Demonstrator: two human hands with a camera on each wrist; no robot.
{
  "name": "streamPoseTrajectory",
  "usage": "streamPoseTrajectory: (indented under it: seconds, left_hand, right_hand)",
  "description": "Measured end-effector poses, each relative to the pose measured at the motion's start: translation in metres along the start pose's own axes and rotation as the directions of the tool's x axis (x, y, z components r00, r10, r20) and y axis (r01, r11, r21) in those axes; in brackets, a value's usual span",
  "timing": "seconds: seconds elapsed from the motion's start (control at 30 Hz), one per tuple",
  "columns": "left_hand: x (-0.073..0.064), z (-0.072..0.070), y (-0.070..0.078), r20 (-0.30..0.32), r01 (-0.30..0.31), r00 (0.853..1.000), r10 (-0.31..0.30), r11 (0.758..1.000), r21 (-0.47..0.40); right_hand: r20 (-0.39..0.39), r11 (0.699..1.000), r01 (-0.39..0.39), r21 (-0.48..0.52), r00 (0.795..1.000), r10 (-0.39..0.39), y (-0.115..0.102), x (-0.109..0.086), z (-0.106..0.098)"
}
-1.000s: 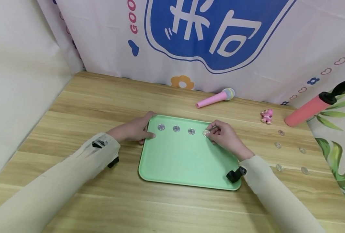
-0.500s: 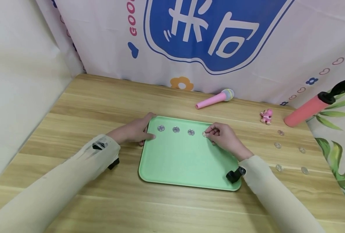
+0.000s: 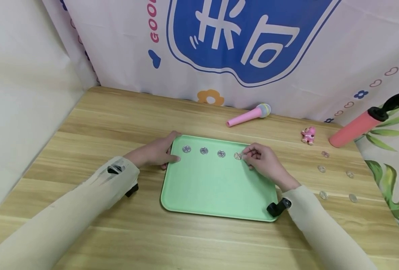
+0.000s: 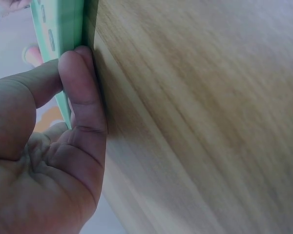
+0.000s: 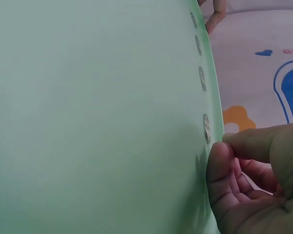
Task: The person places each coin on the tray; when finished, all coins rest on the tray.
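A light green tray (image 3: 216, 187) lies on the wooden table. My left hand (image 3: 157, 151) grips its left edge near the far corner, thumb over the rim; the left wrist view shows the curled fingers (image 4: 80, 80) against the tray's side. Several silver coins form a row along the tray's far side, starting with a coin (image 3: 186, 149) close to the left hand. At the row's right end, a coin (image 3: 238, 156) lies flat. Just right of it is my right hand (image 3: 261, 159), fingers bent and thumb near the index fingertip, holding nothing; the right wrist view shows the coin (image 5: 207, 129) beyond the fingertips.
Several more coins, among them one coin (image 3: 323, 195), are spread on the table to the right. A pink toy microphone (image 3: 248, 115) lies behind the tray. Further right are a small pink figurine (image 3: 308, 135) and a red hand pump (image 3: 357, 129). A printed cloth (image 3: 125, 56) hangs behind.
My right hand has set the rightmost coin down on the tray, let go of it and shifted slightly right. The left hand stays on the tray's edge.
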State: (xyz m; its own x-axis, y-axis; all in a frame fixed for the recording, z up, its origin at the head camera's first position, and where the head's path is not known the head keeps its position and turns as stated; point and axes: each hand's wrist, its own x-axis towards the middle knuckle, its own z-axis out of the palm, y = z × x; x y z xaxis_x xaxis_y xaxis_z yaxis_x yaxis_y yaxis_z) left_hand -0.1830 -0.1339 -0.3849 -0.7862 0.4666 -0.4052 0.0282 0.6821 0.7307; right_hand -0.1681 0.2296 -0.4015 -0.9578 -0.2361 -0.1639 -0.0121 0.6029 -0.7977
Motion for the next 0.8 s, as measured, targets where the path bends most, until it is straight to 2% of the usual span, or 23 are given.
streamPoseTrajectory:
  seconds: [0.13,0.33,0.47,0.6,0.8]
  left_hand:
    - [0.001,0.000,0.000,0.002,-0.005,1.000,0.005,1.000,-0.009]
    - [0.001,0.002,0.000,-0.003,-0.005,1.000,0.005,1.000,-0.002]
    - [0.000,0.002,0.001,-0.004,0.001,1.000,-0.002,1.000,-0.006]
    - [-0.001,0.001,0.001,-0.004,-0.002,1.000,0.002,1.000,-0.013]
    - [-0.001,0.001,0.001,-0.005,-0.010,1.000,0.010,1.000,-0.002]
  right_hand:
    - [-0.059,0.999,0.011,0.050,0.998,-0.008,0.007,-0.008,-0.013]
    - [-0.166,0.996,0.032,0.080,0.986,-0.019,0.020,-0.022,-0.045]
    - [-0.225,0.997,-0.008,0.082,0.974,0.026,0.037,-0.030,-0.069]
    - [-0.295,0.997,-0.053,0.059,0.953,0.068,0.060,-0.034,-0.092]
    - [-0.355,0.986,-0.166,-0.001,0.922,0.155,0.090,-0.041,-0.122]
